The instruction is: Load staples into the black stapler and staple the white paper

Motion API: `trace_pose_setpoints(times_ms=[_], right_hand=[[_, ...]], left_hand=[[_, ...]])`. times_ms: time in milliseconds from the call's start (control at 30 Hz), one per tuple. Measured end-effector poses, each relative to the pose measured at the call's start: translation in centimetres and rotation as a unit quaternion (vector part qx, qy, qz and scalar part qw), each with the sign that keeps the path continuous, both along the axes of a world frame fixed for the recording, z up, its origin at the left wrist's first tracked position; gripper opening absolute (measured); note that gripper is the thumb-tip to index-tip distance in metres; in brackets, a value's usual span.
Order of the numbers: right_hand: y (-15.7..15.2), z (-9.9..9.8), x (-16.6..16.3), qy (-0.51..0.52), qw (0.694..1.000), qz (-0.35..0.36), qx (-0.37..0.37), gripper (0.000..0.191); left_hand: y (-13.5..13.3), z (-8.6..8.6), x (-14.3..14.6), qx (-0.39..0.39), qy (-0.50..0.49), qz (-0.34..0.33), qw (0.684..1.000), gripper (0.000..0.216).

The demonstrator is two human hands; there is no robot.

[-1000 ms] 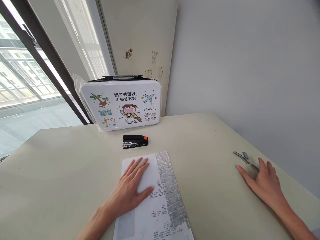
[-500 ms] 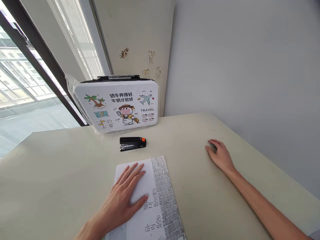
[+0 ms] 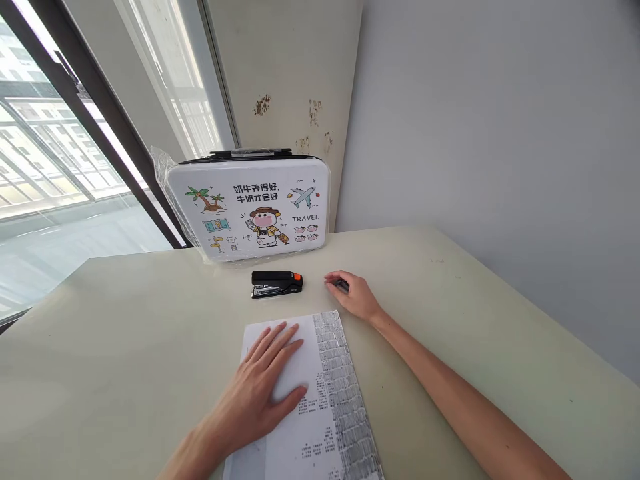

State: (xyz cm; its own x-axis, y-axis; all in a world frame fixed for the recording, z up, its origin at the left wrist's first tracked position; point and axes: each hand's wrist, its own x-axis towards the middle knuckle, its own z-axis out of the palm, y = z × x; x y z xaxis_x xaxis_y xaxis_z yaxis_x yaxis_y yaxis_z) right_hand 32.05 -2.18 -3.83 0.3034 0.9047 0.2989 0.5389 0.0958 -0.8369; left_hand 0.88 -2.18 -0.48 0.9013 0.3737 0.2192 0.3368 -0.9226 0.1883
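My left hand point(image 3: 260, 393) lies flat with its fingers spread on a printed sheet of paper point(image 3: 320, 407) in front of me. My right hand point(image 3: 353, 295) is stretched across the table, fingers curled around a small dark metal strip of staples point(image 3: 341, 285). It hovers just right of a black stapler with an orange tip point(image 3: 277, 283), a short gap apart from it. The stapler lies on its base beyond the paper's far edge.
A white cartoon-printed case point(image 3: 250, 207) wrapped in plastic stands upright at the back of the cream table point(image 3: 125, 333), against the wall corner. A large window point(image 3: 60, 147) fills the left. A grey wall point(image 3: 500, 133) runs along the table's right edge.
My right hand picked up staples at the table's right edge and carried them leftward to beside the stapler. My left hand stayed flat on the paper.
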Motion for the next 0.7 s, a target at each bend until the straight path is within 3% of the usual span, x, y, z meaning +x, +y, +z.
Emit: trace_pose_setpoints(times_ms=[400, 700], right_hand=[[0.8, 0.8, -3.5, 0.177, 0.983, 0.045, 0.013, 0.035], [1.4, 0.6, -4.2, 0.327, 0.941, 0.072, 0.040, 0.039]], left_hand=[[0.0, 0.0, 0.0, -0.019, -0.008, 0.006, 1.000, 0.060], [-0.1, 0.5, 0.4, -0.018, -0.013, 0.016, 1.000, 0.053]])
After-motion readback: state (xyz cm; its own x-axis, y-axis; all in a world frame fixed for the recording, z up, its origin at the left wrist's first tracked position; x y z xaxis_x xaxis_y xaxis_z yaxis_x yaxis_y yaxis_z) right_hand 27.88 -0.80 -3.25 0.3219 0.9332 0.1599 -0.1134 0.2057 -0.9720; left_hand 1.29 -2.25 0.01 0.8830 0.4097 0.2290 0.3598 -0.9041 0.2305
